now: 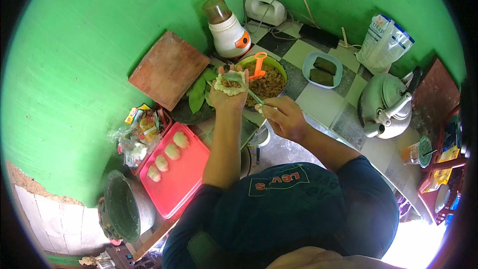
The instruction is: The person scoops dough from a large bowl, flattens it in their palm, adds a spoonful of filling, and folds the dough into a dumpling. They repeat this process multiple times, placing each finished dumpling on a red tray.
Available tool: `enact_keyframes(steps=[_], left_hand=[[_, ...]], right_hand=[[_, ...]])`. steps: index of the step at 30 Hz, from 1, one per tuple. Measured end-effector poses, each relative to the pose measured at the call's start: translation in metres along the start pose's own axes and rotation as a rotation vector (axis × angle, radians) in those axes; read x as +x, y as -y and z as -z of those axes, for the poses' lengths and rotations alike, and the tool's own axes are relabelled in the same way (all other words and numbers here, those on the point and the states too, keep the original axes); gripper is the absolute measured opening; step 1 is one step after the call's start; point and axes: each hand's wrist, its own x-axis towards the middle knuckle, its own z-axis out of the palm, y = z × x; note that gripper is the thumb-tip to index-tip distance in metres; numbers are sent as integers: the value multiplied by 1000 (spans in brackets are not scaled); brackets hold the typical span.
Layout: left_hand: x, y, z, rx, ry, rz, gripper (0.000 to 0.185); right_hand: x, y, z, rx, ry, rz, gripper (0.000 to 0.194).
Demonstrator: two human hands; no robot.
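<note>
On the palm of my left hand lies a flattened piece of pale dough with brown filling on it. My right hand grips the handle of a spoon, whose bowl rests over the filling. Just behind stands a green-rimmed bowl of brown crumbly filling, with an orange plastic utensil stuck upright in it. To the left, several pale dough pieces sit in a row on a pink plastic tray.
A wooden board leans on the green wall, near green leaves. Behind are a blender and a hand mixer. A light-blue dish holds leaf-wrapped parcels. Rightward stand a metal kettle and a plastic bag; a large pot is lower left.
</note>
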Motion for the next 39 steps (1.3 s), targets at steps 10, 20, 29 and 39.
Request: enact_keyframes(steps=[10,20,29,39], left_hand=[[-13,-25,30,-39,54,-24,34],[-32,-62,71,1,1,-116,36],[-40,-69,77,-14,-56,-149,38],[-32,-63,77,51,-57,-176,42]], right_hand=[[7,-7,3,364,-183,-467,12],[8,-44,-43,-52,150,-434,19],[9,-32,-49,73,152,-438,17],[-14,-32,-23,651,-125,-1050,24]])
